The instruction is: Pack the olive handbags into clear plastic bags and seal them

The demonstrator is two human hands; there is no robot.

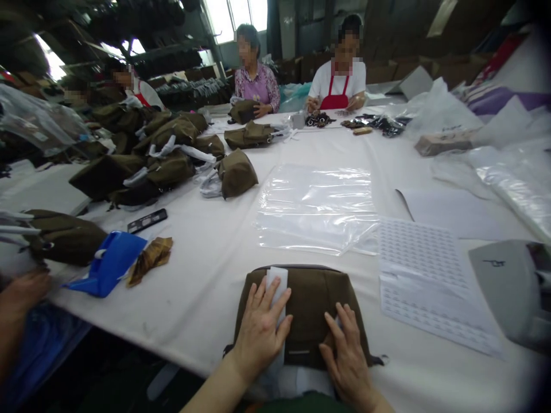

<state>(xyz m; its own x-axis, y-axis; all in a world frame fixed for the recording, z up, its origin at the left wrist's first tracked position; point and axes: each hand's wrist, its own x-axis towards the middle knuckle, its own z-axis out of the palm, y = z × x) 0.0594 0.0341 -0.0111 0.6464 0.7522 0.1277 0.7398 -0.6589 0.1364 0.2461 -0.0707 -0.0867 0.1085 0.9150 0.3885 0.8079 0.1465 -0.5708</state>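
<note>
An olive-brown bag point(307, 287) lies flat at the table's near edge, right in front of me. My left hand point(262, 330) rests on its left part with fingers spread, over a white strip point(279, 281) that runs down the bag. On the right part of the bag lies my right hand point(346, 344), its fingers stretched out and slightly bent. A bit of something pale shows beside the right fingers, too small to name. Just beyond the bag, a clear plastic bag point(316, 209) is spread flat on the white table.
More olive bags point(167, 143) are heaped at the left. A phone point(147, 220), a blue cloth point(112, 261) and printed label sheets point(424, 269) lie on the white tabletop point(193, 287). A grey machine point(503, 281) stands right. Another person's hand point(26, 289) is at far left; co-workers point(338, 80) sit opposite.
</note>
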